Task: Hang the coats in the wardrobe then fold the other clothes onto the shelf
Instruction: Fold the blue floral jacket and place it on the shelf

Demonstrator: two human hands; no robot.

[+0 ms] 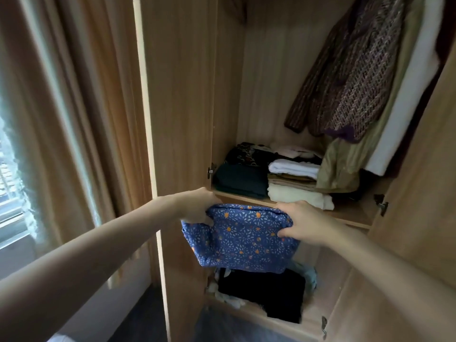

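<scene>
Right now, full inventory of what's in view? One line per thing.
folded blue patterned garment: 1, blue with orange and white print, held in front of the wardrobe, below the upper shelf edge
upper shelf: 1, light wood, mid wardrobe
folded clothes: two stacks, dark green, black, white, beige, on upper shelf
hanging coats: several, brown knit, olive, white, upper right
black folded garment: 1, lower shelf
wardrobe door: light wood, open, left
curtain: tan, by window at left
left hand: grips garment's left side
right hand: grips garment's right side

both hands gripping folded blue garment [243,239], open wardrobe [182,95]
</scene>
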